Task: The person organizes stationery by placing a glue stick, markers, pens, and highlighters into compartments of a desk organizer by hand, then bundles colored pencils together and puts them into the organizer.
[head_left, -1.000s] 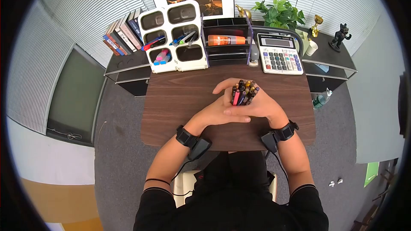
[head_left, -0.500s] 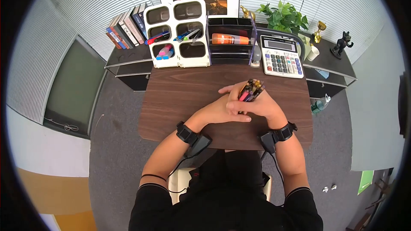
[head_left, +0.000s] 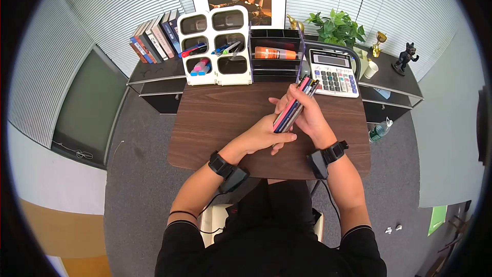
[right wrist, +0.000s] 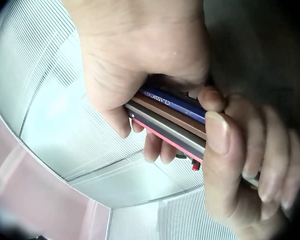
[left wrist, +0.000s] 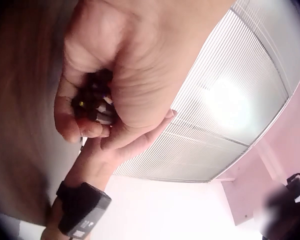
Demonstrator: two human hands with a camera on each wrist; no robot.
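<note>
A bundle of colored pencils slants over the desk between both hands, pink, blue and grey barrels showing. My right hand grips its upper part, thumb lying across the top. Around the lower end, my left hand holds on with its thumb stretched to the right. In the left wrist view, pencil ends peek out from the left hand's curled fingers. The right wrist view has both hands on the pencils, one blue barrel lettered CLASSIC.
A white organizer with pens and markers stands at the back left of the desk. Beside it are a tiered rack holding an orange tube and a large calculator. Books and a plant sit behind.
The bundle has gone from standing with its ends toward the head camera to slanting up and right, barrels exposed. My right hand has shifted to its upper part; the left stays low.
</note>
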